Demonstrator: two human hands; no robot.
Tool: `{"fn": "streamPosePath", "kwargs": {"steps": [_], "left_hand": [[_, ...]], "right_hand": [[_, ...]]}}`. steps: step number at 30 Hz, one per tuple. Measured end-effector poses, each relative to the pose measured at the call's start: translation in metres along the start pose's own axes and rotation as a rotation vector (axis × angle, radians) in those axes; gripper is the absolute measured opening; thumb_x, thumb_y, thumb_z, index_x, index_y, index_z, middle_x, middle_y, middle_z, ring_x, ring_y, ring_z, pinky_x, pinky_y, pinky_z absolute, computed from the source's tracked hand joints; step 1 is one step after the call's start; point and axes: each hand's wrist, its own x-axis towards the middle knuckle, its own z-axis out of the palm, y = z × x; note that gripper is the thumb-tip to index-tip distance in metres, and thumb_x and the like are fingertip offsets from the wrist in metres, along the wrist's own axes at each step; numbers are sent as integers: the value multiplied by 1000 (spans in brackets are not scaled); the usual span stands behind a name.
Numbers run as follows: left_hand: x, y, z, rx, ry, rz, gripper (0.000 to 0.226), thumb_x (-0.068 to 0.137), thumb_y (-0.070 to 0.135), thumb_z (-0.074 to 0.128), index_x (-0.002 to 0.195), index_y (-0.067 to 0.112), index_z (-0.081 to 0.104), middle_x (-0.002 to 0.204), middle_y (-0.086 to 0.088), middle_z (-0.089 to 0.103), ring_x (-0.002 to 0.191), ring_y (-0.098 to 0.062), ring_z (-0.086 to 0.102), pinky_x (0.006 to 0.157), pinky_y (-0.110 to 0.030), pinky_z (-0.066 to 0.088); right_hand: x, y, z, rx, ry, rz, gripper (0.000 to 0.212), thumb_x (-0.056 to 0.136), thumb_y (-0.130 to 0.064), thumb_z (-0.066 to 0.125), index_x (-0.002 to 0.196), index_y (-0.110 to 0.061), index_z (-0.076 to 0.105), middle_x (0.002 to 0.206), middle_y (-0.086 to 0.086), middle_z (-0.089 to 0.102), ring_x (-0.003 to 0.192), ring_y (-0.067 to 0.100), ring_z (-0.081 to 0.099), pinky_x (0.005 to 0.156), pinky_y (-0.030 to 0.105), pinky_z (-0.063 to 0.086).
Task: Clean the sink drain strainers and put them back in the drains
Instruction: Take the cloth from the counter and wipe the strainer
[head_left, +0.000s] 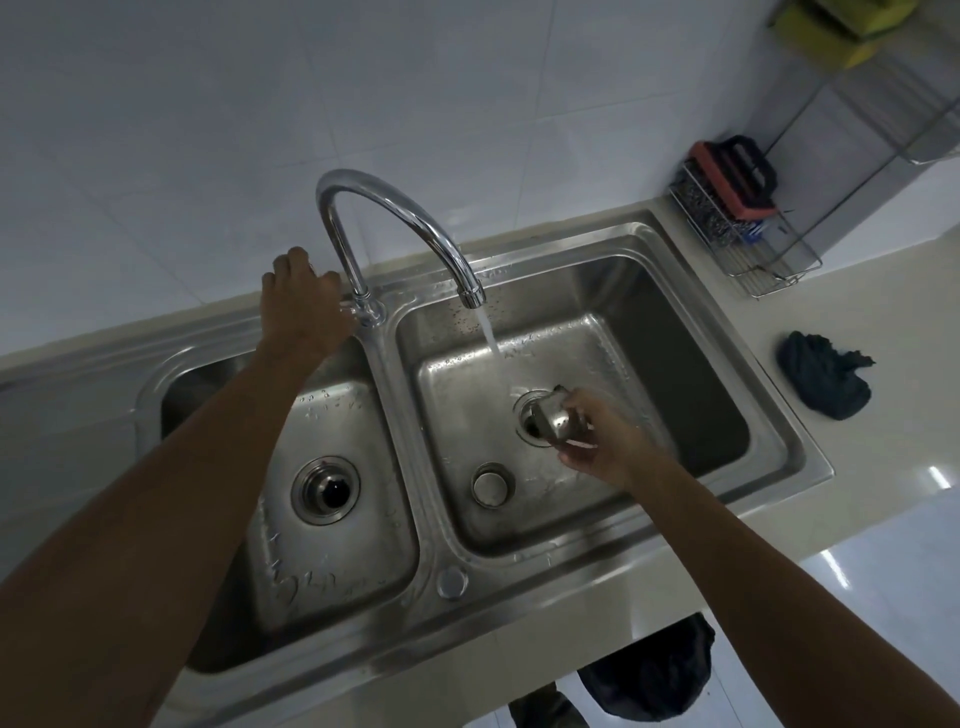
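My right hand (602, 441) grips a steel drain strainer (553, 420), tilted on its side just above the open right drain (531, 423) in the right basin. Water (491, 345) runs from the chrome faucet (405, 223) and falls just left of the strainer. My left hand (304, 306) is closed around the faucet handle at the faucet's base. A second strainer (491, 484) lies on the floor of the right basin, left of my right hand. The left drain (326, 489) in the left basin stands open, dark inside.
The steel double sink (431, 525) is set in a pale countertop. A wire rack (748, 244) with a red-and-black brush and steel wool stands at the back right. A dark cloth (823, 382) lies on the counter right of the sink. A dark bag (649, 670) hangs below the counter's front edge.
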Motion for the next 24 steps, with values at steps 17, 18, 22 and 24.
{"fn": "streamPosePath", "kwargs": {"steps": [17, 18, 22, 24], "left_hand": [[-43, 33, 5, -109, 133, -27, 32, 92, 23, 60, 112, -1, 70, 139, -26, 40, 132, -40, 36, 102, -47, 38], [-45, 34, 6, -116, 141, -32, 33, 93, 23, 59, 113, -1, 69, 143, -26, 38, 135, -41, 34, 104, -48, 38], [-55, 44, 11, -174, 141, -52, 38, 95, 27, 62, 123, 2, 64, 156, -31, 23, 146, -47, 24, 114, -56, 33], [-70, 55, 21, -178, 112, -36, 45, 94, 32, 63, 131, 7, 59, 155, -30, 26, 143, -46, 29, 113, -55, 34]], "right_hand": [[12, 47, 6, -1428, 188, -347, 102, 63, -50, 90, 141, -14, 34, 131, 11, 48, 118, 31, 56, 98, 45, 50], [16, 48, 5, -1482, 181, -335, 101, 66, -50, 87, 143, -14, 32, 133, 11, 48, 119, 32, 55, 98, 45, 50], [40, 56, 0, -1669, 154, -283, 85, 88, -41, 67, 153, -12, 21, 139, 14, 47, 124, 33, 51, 99, 43, 46], [52, 62, -1, -1667, 142, -269, 75, 94, -35, 59, 153, -10, 21, 138, 15, 49, 122, 33, 52, 99, 42, 46]]}}
